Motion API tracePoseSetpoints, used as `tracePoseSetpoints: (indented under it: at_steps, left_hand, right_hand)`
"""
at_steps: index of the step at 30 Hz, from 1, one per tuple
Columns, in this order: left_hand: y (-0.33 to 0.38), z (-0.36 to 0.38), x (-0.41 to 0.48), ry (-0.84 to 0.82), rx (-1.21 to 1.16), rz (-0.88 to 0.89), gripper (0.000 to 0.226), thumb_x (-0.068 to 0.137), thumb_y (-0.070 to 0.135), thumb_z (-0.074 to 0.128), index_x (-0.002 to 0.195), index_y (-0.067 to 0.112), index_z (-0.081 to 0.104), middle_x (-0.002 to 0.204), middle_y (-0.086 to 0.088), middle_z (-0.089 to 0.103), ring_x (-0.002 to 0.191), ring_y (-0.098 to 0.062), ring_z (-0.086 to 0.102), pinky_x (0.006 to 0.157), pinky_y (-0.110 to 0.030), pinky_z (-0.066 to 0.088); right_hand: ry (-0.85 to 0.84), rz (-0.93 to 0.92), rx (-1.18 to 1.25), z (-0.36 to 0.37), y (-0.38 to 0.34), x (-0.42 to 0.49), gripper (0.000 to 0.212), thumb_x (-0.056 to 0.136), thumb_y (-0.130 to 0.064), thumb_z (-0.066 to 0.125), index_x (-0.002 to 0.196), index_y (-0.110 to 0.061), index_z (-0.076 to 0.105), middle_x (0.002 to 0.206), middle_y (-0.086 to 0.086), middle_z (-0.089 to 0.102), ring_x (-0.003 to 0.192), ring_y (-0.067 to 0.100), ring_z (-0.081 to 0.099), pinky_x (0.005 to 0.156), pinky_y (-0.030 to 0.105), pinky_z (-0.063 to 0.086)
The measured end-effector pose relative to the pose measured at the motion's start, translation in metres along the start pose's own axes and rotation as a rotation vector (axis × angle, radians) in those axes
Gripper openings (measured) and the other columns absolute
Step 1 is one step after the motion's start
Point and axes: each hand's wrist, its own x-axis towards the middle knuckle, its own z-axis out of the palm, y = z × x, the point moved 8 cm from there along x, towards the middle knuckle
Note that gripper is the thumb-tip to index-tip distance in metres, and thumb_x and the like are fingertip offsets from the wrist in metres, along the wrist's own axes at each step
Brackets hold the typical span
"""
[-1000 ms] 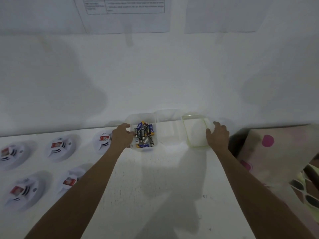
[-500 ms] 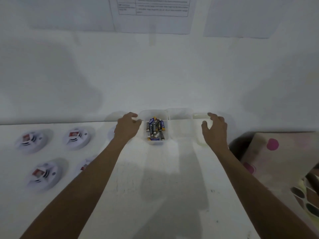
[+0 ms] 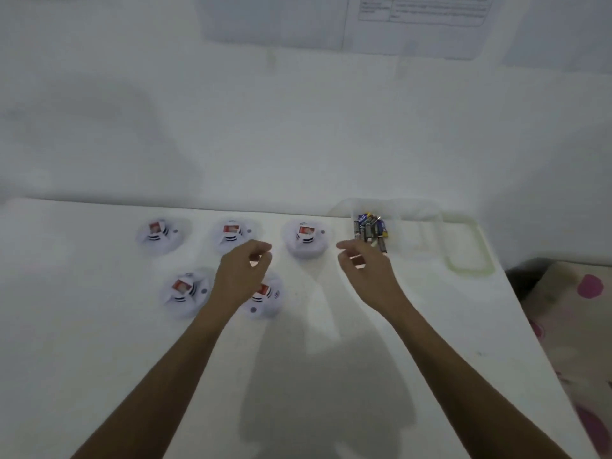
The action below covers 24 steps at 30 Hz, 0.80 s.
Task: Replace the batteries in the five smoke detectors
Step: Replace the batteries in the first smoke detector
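- Here, in the head view, five detectors (image 3: 306, 238) lie on the table (image 3: 99, 326).
- The left hand (image 3: 243, 276) and right hand (image 3: 364, 270) hover above them, loosely curled and holding nothing.
- The detectors look light, hard and smooth; I would take one by its rim.
- The batteries (image 3: 371, 230) are in a clear box (image 3: 414, 233) to the right, with the lid (image 3: 467, 246) beside it; nothing stands in the way.

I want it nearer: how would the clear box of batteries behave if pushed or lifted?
The box looks thin-walled, so probably light. The batteries lie loose at one side, so it may tilt that way when lifted, and they could roll.
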Motion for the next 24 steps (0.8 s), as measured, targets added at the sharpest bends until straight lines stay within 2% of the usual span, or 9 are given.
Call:
tracePoseSetpoints:
  at_steps: [6, 9, 12, 14, 16, 18, 20, 22, 24]
  left_hand:
    - [-0.055, -0.005, -0.029, -0.142, 0.011, -0.122, 0.038, 0.093, 0.028, 0.057, 0.130, 0.018, 0.054, 0.132, -0.006, 0.055, 0.115, -0.017, 0.052, 0.097, -0.030, 0.040]
    - [-0.066, 0.004, -0.038, -0.212, 0.015, -0.134, 0.046, 0.094, 0.028, 0.057, 0.136, 0.014, 0.048, 0.138, -0.008, 0.052, 0.125, -0.024, 0.048, 0.104, -0.035, 0.038]
    - [-0.064, 0.006, -0.043, -0.198, -0.001, -0.090, 0.039, 0.093, 0.028, 0.055, 0.127, 0.012, 0.057, 0.125, -0.006, 0.063, 0.117, -0.022, 0.054, 0.093, -0.027, 0.040]
    - [-0.061, 0.003, -0.046, -0.159, -0.070, -0.094, 0.033, 0.091, 0.027, 0.057, 0.120, 0.011, 0.062, 0.111, -0.001, 0.068, 0.108, -0.018, 0.057, 0.086, -0.024, 0.038]
    - [-0.059, 0.001, -0.050, -0.141, -0.118, -0.109, 0.033, 0.090, 0.026, 0.061, 0.121, 0.013, 0.061, 0.107, 0.002, 0.068, 0.100, -0.016, 0.060, 0.086, -0.026, 0.043]
    - [-0.056, 0.000, -0.052, -0.126, -0.161, -0.104, 0.038, 0.087, 0.031, 0.064, 0.122, 0.016, 0.058, 0.104, 0.006, 0.066, 0.091, -0.015, 0.064, 0.085, -0.032, 0.051]
    - [-0.053, -0.004, -0.053, -0.108, -0.210, -0.132, 0.036, 0.087, 0.033, 0.065, 0.119, 0.019, 0.056, 0.098, 0.016, 0.060, 0.090, -0.012, 0.060, 0.081, -0.027, 0.051]
    - [-0.049, -0.008, -0.056, -0.095, -0.254, -0.141, 0.027, 0.088, 0.030, 0.065, 0.112, 0.024, 0.055, 0.093, 0.018, 0.056, 0.092, -0.013, 0.057, 0.073, -0.018, 0.045]
    - [-0.052, -0.006, -0.062, -0.129, -0.352, -0.205, 0.043, 0.086, 0.033, 0.068, 0.124, 0.022, 0.051, 0.107, 0.009, 0.055, 0.102, -0.015, 0.055, 0.078, -0.021, 0.044]
  right_hand:
    - [-0.197, 0.071, -0.061, 0.095, -0.001, -0.023, 0.027, 0.093, -0.022, 0.057, 0.120, -0.020, 0.061, 0.112, -0.001, 0.064, 0.076, 0.006, 0.059, 0.071, 0.011, 0.041]
    - [-0.260, 0.169, -0.096, 0.127, 0.005, -0.032, 0.035, 0.095, -0.024, 0.052, 0.130, -0.019, 0.054, 0.126, 0.000, 0.058, 0.095, 0.012, 0.060, 0.080, 0.018, 0.039]
    - [-0.247, 0.196, -0.115, 0.147, 0.006, -0.039, 0.036, 0.097, -0.028, 0.047, 0.132, -0.018, 0.051, 0.129, 0.000, 0.056, 0.114, 0.017, 0.054, 0.091, 0.024, 0.039]
    - [-0.195, 0.235, -0.079, 0.149, 0.006, -0.042, 0.034, 0.096, -0.027, 0.047, 0.128, -0.016, 0.052, 0.121, -0.002, 0.057, 0.108, 0.012, 0.055, 0.086, 0.018, 0.038]
    - [-0.161, 0.269, -0.053, 0.151, 0.008, -0.044, 0.020, 0.093, -0.028, 0.048, 0.107, -0.016, 0.056, 0.099, -0.005, 0.057, 0.085, 0.004, 0.054, 0.070, 0.009, 0.036]
    - [-0.140, 0.300, -0.006, 0.150, 0.010, -0.046, 0.016, 0.085, -0.036, 0.047, 0.088, -0.021, 0.047, 0.084, -0.003, 0.052, 0.073, 0.008, 0.047, 0.063, 0.013, 0.035]
    - [-0.117, 0.288, 0.104, 0.147, 0.006, -0.050, 0.015, 0.081, -0.030, 0.048, 0.079, -0.017, 0.054, 0.076, 0.006, 0.057, 0.069, 0.011, 0.049, 0.061, 0.025, 0.041]
    - [-0.077, 0.285, 0.224, 0.141, 0.000, -0.057, 0.016, 0.089, -0.020, 0.053, 0.093, -0.027, 0.067, 0.086, -0.004, 0.067, 0.077, 0.010, 0.062, 0.068, 0.028, 0.052]
    - [-0.051, 0.311, 0.318, 0.135, -0.006, -0.064, 0.025, 0.094, -0.020, 0.056, 0.116, -0.029, 0.062, 0.108, -0.004, 0.065, 0.097, 0.014, 0.064, 0.079, 0.027, 0.057]
